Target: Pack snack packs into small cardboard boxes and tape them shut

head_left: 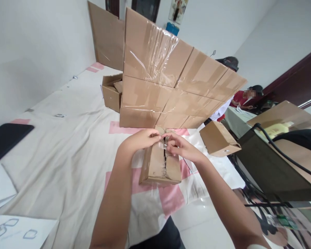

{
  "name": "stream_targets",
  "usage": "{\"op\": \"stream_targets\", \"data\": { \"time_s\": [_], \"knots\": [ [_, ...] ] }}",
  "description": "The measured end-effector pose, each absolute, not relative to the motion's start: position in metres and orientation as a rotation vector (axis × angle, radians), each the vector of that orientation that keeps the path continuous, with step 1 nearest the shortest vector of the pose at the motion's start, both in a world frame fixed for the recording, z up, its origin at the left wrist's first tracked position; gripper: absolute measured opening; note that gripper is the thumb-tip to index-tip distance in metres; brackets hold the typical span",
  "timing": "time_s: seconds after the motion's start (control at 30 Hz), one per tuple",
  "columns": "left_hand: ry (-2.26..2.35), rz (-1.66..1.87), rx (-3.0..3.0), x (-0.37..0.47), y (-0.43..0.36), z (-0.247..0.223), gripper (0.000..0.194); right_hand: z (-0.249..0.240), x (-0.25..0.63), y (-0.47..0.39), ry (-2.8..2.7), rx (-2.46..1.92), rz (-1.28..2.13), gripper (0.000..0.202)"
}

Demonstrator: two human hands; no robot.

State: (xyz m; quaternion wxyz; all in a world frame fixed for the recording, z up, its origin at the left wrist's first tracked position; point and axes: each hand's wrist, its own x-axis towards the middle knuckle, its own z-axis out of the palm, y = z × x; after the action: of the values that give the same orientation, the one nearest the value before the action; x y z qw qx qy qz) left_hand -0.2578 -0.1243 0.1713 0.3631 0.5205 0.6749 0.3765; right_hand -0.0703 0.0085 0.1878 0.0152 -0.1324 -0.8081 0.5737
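Observation:
A small brown cardboard box [155, 166] lies on the cloth in front of me, its top seam torn and slightly gapped. My left hand [144, 140] rests over the box's far left edge, fingers and thumb closed together near the seam; what they hold, if anything, is too small to make out. From the right, my right hand [180, 148] reaches over the seam, index finger stretched to the left fingertips and the other fingers curled. A shiny bit of clear tape [163, 146] shows at its thumb and curled fingers.
Beyond the box stands a tall taped cardboard panel [150, 93]. An open box [111, 95] is behind it at left, another box [217, 138] at right. White papers [20, 230] and a black flat item [9, 140] lie left. A chair [282, 166] and a person [242, 98] are at right.

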Motion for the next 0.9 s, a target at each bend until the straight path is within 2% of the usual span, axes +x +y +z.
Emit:
{"op": "stream_targets", "data": {
  "time_s": [0.17, 0.33, 0.43, 0.53, 0.6, 0.9],
  "knots": [
    [1.655, 0.978, 1.361, -0.261, -0.125, 0.170, 0.041, 0.189, -0.072, 0.008, -2.624, -0.478, 1.748, 0.047],
    [1.712, 0.955, 1.417, -0.257, -0.121, 0.168, 0.035, 0.193, -0.074, 0.009, -2.713, -0.518, 1.634, 0.044],
    [1.700, 0.947, 1.430, -0.252, -0.119, 0.168, 0.031, 0.204, -0.078, 0.003, -2.855, -0.701, 1.383, 0.045],
    [1.703, 0.950, 1.438, -0.250, -0.117, 0.168, 0.030, 0.219, -0.083, -0.006, -3.021, -0.839, 1.015, 0.038],
    [1.700, 0.953, 1.443, -0.250, -0.116, 0.167, 0.030, 0.226, -0.086, -0.011, -3.071, -0.877, 0.896, 0.033],
    [1.670, 0.979, 1.404, -0.249, -0.116, 0.168, 0.031, 0.197, -0.072, 0.004, -2.851, -0.825, 1.102, 0.023]
  ]
}}
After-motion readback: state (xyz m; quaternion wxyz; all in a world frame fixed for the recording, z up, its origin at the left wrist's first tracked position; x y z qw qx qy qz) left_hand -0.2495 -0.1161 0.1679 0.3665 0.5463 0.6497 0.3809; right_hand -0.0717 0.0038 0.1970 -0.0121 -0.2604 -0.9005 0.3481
